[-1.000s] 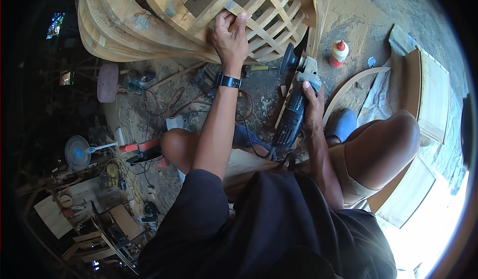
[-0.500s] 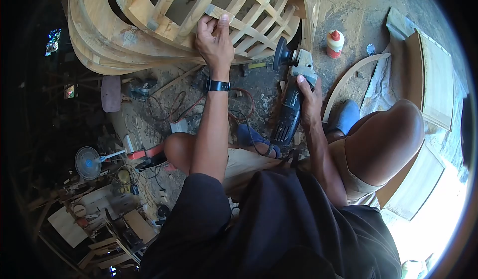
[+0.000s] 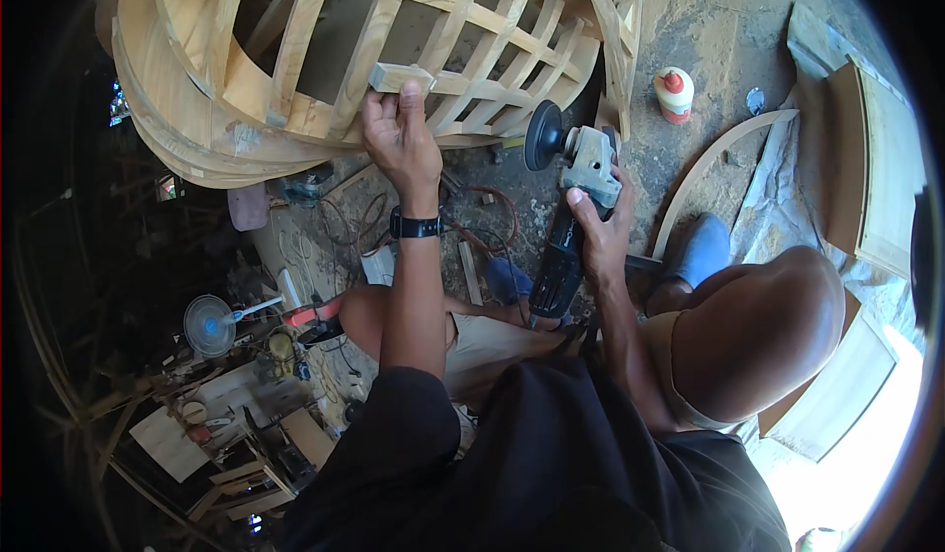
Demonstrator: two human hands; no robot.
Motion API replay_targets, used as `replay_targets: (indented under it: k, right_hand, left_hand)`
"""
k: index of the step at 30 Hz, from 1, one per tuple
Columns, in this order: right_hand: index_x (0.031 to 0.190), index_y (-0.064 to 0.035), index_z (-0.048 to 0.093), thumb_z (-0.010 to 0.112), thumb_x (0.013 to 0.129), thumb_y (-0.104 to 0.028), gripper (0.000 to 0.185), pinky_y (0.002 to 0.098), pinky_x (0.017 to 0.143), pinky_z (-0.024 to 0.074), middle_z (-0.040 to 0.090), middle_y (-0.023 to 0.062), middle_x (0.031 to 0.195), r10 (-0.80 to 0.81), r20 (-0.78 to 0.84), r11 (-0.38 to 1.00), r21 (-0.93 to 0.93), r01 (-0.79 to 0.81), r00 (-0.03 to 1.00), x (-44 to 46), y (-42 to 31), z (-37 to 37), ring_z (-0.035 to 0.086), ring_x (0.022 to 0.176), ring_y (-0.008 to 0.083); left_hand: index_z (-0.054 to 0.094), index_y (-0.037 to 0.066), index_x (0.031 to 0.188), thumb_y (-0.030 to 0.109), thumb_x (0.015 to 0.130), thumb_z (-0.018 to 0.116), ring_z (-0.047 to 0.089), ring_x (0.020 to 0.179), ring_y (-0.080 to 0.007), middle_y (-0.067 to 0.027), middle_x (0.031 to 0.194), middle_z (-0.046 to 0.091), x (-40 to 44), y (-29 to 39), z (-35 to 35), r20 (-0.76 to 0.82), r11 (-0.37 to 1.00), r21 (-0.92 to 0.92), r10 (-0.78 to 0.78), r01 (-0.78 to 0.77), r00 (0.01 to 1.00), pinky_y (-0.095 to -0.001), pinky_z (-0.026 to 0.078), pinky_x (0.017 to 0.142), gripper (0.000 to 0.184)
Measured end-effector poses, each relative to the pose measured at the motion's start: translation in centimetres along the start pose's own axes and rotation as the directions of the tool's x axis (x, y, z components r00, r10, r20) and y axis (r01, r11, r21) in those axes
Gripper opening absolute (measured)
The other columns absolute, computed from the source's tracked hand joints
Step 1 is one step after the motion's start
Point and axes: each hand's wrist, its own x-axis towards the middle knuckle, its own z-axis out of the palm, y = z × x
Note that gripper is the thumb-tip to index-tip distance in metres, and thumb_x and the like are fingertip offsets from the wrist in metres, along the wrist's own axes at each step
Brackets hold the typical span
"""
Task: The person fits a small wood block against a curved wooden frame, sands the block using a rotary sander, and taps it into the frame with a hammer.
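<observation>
A curved wooden lattice frame (image 3: 369, 35) of crossing slats fills the top of the view. My left hand (image 3: 404, 143) is closed on the squared end of a wooden slat (image 3: 394, 76) at the frame's near side, thumb on top and fingers beneath. Whether that slat is fixed to the frame, I cannot tell. My right hand (image 3: 602, 227) is wrapped round the body of an angle grinder (image 3: 591, 163). The grinder's dark round disc (image 3: 543, 135) faces left, just right of the frame and apart from it. Its lower handle points toward my lap.
A glue bottle with a red cap (image 3: 674, 94) stands on the dusty floor at right, near a curved wooden strip (image 3: 704, 163). Curved panels (image 3: 881, 163) lie farther right. Cords (image 3: 497, 197) run across the floor; a small fan (image 3: 210, 325) and wood scraps are at left.
The view has shifted, so the frame and floor items sit lower. My left hand keeps its hold on the slat end. The grinder's head is tilted slightly differently in my right hand.
</observation>
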Motion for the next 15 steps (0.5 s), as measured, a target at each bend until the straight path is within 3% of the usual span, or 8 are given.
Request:
replay_targets:
  k: [5,11,15]
  right_hand:
    - [0.146,0.0043,0.037,0.085,0.084,-0.028,0.085,0.0371,0.106,0.0435,0.053,0.0189,0.136,0.010,-0.007,0.998,-0.056,-0.010,1.000,0.6,0.1,0.0,0.056,0.120,0.0238]
    - [0.150,0.0043,0.035,0.085,0.085,-0.024,0.087,0.0403,0.112,0.0379,0.045,0.0203,0.145,0.042,-0.017,0.999,-0.017,-0.042,0.999,0.8,0.4,0.3,0.050,0.130,0.0262]
    - [0.150,0.0041,0.034,0.084,0.085,-0.026,0.088,0.0413,0.113,0.0359,0.044,0.0205,0.146,0.041,-0.012,0.999,0.026,-0.041,0.999,0.9,1.0,0.3,0.048,0.131,0.0273]
  left_hand:
    - [0.057,-0.007,0.125,0.012,0.105,0.060,0.061,0.114,-0.0187,-0.0145,0.122,0.066,-0.2,0.7,-0.2,0.018,0.999,0.010,-0.042,0.042,0.999,-0.0337,0.045,0.104,0.028]
    - [0.054,-0.008,0.132,0.013,0.104,0.061,0.059,0.118,-0.0188,-0.0140,0.127,0.064,-0.2,0.4,-0.4,0.022,0.996,0.088,-0.003,0.001,1.000,-0.0347,0.042,0.107,0.036]
    - [0.051,-0.009,0.137,0.017,0.102,0.064,0.057,0.122,-0.0200,-0.0144,0.131,0.062,-0.2,0.2,-0.5,0.018,1.000,0.012,-0.001,0.000,1.000,-0.0366,0.039,0.111,0.046]
